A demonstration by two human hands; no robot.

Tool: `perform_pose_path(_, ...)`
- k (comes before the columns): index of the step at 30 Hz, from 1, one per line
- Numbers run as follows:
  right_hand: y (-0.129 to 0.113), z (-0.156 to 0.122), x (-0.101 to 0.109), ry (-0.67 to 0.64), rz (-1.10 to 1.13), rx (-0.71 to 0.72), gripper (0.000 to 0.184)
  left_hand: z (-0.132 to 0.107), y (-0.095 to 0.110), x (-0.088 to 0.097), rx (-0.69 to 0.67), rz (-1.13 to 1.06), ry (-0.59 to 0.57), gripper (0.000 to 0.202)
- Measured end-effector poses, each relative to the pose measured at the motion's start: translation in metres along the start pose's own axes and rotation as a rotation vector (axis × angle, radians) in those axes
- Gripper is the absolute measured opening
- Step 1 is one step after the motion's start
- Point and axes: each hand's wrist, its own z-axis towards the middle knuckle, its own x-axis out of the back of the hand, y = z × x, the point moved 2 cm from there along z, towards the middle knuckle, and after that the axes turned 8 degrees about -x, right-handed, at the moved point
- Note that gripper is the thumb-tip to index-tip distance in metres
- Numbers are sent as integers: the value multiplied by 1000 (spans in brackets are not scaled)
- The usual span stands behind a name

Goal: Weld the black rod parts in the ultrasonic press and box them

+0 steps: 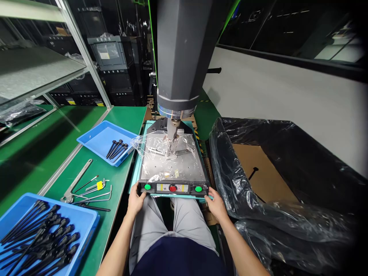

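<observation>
A bench press machine, which looks like an ultrasonic welder, stands in front of me. Its dark column (179, 50) ends in a metal horn (173, 129) above a plastic-covered metal plate (161, 170). My left hand (135, 200) grips the left front corner of the machine base (151, 191), beside a green button (147, 186). At the right front corner, my right hand (216, 204) holds the base edge, near a second green button (198, 189). Neither hand covers a button. A red button (172, 188) sits between them. Small metal fixture parts (156, 151) lie under the clear film.
On the green bench (115, 188), a blue tray (96, 136) holds several black rod-like parts (117, 148). A fuller blue tray (93, 226) stands nearer. Between them lie an adjustable wrench (79, 180) and hex keys (99, 196). A plastic-lined box (230, 172) stands right.
</observation>
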Motion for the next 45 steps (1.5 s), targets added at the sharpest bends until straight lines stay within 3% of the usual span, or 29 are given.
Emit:
perform_pose_path(4, -16, 8, 13, 41, 56, 10, 55, 1, 7, 9, 57, -174, 70, 58)
perform_pose_path(9, -84, 18, 32, 232, 57, 179, 50, 22, 42, 17, -42, -188, 122, 54)
perform_pose_path(14, -155, 53, 18, 66, 125, 247, 61, 68, 78, 6, -97, -35, 32, 71)
perform_pose_path(19, -192, 81, -11, -108, 216, 156, 60, 102, 102, -8, -70, -170, 4, 78)
perform_pose_path(22, -206, 70, -12, -237, 286, 121, 50, 101, 120, -4, -53, -327, 25, 74)
perform_pose_path(25, -215, 37, 4, -253, 374, 150, 42, 82, 141, 13, -38, -493, 37, 70)
perform_pose_path(29, -207, -21, 31, -286, 441, 106, 40, 40, 155, 41, 6, -630, 47, 71)
perform_pose_path(33, -173, -75, 40, -317, 500, -14, 45, -2, 144, 51, 119, -612, 15, 77)
perform_pose_path(39, -118, -121, 28, -276, 558, -172, 48, -39, 108, 36, 250, -552, -64, 84)
perform_pose_path(45, -77, -109, -6, -193, 463, -198, 49, -36, 63, 4, 209, -491, -108, 91)
